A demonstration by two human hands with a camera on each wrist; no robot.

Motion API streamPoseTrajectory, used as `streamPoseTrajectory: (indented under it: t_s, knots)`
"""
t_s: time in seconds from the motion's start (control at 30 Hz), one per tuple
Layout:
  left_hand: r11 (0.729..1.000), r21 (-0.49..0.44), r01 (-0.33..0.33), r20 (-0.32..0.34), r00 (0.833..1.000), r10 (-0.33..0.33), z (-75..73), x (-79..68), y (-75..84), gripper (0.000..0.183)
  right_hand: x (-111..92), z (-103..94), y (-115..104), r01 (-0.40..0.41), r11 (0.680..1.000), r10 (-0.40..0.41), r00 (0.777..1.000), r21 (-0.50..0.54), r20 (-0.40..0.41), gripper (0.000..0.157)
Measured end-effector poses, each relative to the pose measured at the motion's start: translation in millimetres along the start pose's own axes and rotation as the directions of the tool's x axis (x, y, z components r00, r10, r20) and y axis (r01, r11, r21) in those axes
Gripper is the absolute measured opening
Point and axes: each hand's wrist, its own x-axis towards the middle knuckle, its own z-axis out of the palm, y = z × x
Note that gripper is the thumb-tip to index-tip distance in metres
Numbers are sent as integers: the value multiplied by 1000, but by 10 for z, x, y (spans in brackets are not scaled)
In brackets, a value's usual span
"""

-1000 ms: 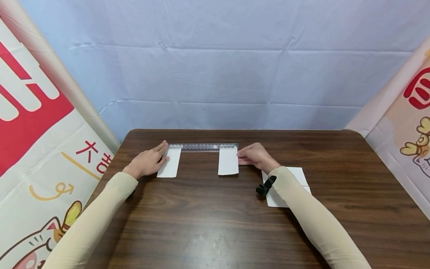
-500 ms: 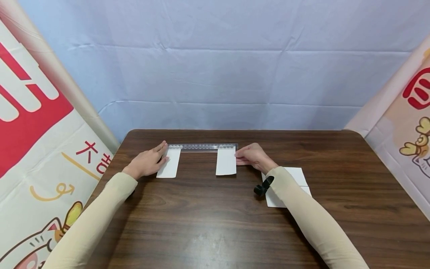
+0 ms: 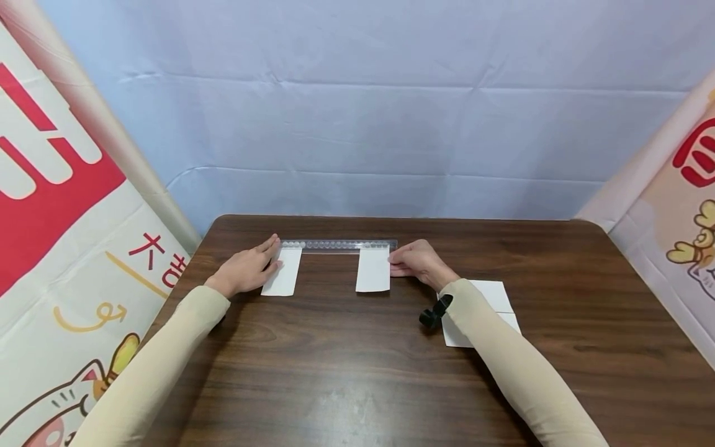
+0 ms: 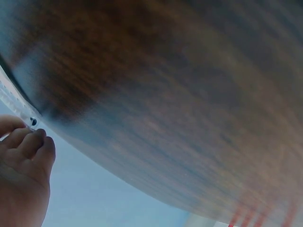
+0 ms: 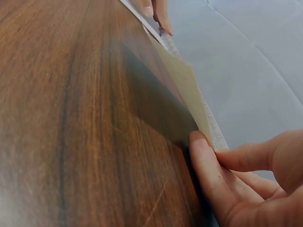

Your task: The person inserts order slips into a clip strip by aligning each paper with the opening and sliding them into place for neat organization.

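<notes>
My left hand (image 3: 244,269) lies over the left end of a clear plastic ruler (image 3: 331,246) and the edge of a white paper piece (image 3: 286,273), its fingers fairly straight. Farther right, a second white paper piece (image 3: 373,270) overlaps the ruler near its right end. My right hand (image 3: 422,261) pinches that piece by its right edge, between thumb and fingers. In the right wrist view this paper (image 5: 182,78) tilts up off the tabletop, throwing a dark shadow. Part of my left hand (image 4: 23,175) shows at the edge of the left wrist view.
Beneath my right forearm lie two more white paper pieces (image 3: 489,294), partly covered by the sleeve. A black strap (image 3: 436,312) hangs at the right wrist. The brown wooden table (image 3: 335,366) ends at a pale cloth backdrop (image 3: 357,124), with printed banners at both sides.
My right hand has shifted slightly left, bringing the second paper piece along the ruler toward the first. The left hand stays where it was.
</notes>
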Motion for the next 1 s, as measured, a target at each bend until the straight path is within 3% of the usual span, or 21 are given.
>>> streamPoseTrajectory:
  t_s: [1.0]
  knots:
    - [1000, 2, -1, 8, 1000, 1, 9, 14, -19, 67, 9, 133, -18, 17, 999, -17, 1000, 40, 10, 31]
